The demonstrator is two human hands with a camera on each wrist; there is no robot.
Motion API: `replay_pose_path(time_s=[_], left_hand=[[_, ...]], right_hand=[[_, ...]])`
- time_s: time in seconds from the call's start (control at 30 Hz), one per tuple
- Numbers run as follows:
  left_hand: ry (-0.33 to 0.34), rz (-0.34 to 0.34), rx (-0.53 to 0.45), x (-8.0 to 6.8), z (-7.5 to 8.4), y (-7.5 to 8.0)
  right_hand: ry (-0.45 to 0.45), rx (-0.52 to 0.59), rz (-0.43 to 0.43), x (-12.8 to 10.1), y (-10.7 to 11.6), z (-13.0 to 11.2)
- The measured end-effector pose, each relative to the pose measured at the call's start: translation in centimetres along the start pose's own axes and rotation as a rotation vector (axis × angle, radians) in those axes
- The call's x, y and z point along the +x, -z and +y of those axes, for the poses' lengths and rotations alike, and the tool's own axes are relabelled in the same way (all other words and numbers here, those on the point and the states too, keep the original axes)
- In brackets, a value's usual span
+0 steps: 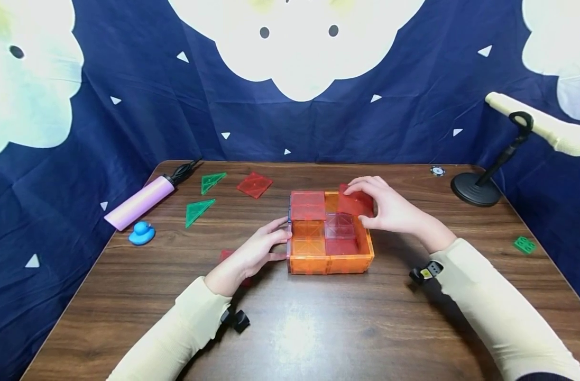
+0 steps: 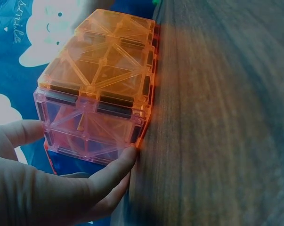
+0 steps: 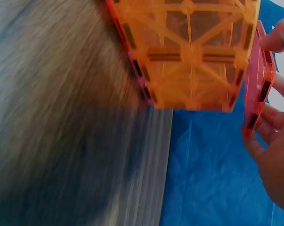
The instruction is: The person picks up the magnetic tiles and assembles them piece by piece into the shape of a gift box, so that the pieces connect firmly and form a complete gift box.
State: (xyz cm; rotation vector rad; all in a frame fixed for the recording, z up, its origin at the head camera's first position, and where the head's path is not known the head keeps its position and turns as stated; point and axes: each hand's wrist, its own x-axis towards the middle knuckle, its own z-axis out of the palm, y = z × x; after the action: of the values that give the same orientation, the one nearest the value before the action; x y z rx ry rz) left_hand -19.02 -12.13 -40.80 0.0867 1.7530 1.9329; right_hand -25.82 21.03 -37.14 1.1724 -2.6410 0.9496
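Observation:
A box of see-through magnetic tiles (image 1: pixel 330 264) stands on the table, with orange walls and a left side of purple and blue tiles. Its floor shows orange, purple and red squares. One red square tile (image 1: pixel 307 205) lies flat over the back left corner. Above the back right corner, my right hand (image 1: pixel 392 211) pinches another red square tile (image 3: pixel 259 80) between thumb and fingers, tilted at the rim. My left hand (image 1: pixel 256 248) rests its extended fingers against the box's purple left wall (image 2: pixel 85 125), spread along the outer face.
Green triangle tiles (image 1: pixel 199 211) and a red tile (image 1: pixel 255 184) lie at the back left; more red (image 1: pixel 226 255) is under my left arm. Further left are a blue duck (image 1: pixel 141 233) and a pink cylinder (image 1: pixel 139 202). At right stand a black stand (image 1: pixel 477 189) and a green block (image 1: pixel 524 244).

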Motion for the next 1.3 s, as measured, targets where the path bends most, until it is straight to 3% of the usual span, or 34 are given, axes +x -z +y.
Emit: replay_pose_path(time_s=[0.3,0.63,0.77,0.87,0.97,1.17,1.23,1.3], left_hand=[[-0.006,-0.003,-0.003,-0.1,0.0,0.1],[-0.002,-0.015,-0.013,-0.2,0.2,0.2],[0.005,-0.02,0.005,-0.7,0.5,0.8],[-0.006,-0.02,0.072,-1.7,1.1,1.9],[-0.057,-0.015,0.247,-3.1,1.7,3.5],[-0.271,0.024,0.974,-6.0,1.3,6.9],[-0.322,0.011,1.157,-6.7,0.8,7.7],[-0.352,-0.009,1.28,-7.3,0.2,8.2]], right_hand=[[0.047,0.003,-0.101,2.1,-1.3,-0.6],[0.062,0.116,-0.101,2.0,-1.8,0.3],[0.056,0.17,-0.111,1.7,-1.9,0.9],[0.057,0.201,-0.113,1.6,-1.9,1.2],[0.034,0.271,-0.094,1.3,-2.0,1.4],[-0.219,0.524,-0.017,0.3,-2.5,1.6],[-0.316,0.619,0.008,0.1,-2.8,1.7],[-0.385,0.714,0.031,-0.1,-3.2,1.8]])
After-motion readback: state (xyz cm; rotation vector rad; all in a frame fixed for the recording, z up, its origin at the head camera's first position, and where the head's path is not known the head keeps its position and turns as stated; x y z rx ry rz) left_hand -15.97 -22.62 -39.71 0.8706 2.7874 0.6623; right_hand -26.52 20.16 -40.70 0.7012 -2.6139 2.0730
